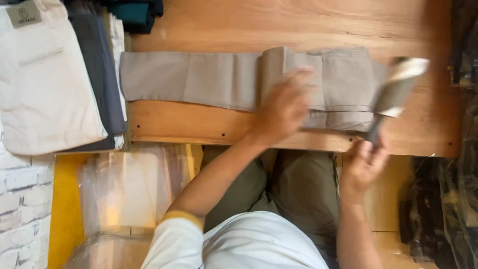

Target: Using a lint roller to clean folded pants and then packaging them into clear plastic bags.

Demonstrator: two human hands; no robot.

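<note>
The right hand (pixel 362 167) pinches the handle of a blurred flat grey-and-white brush (pixel 396 89) – its head sits over the folded beige cotton trousers (pixel 239 79). Beside it, the left hand (pixel 285 107) presses flat on the fold – both on the wooden table (pixel 298 25).

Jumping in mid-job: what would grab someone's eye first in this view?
Beige trousers lie stretched across the wooden table, partly folded, with the left hand pressing on the fold. The right hand at the table's near edge grips a blurred brush-like tool over the trousers. Folded white and grey trousers are stacked at far left.
</note>
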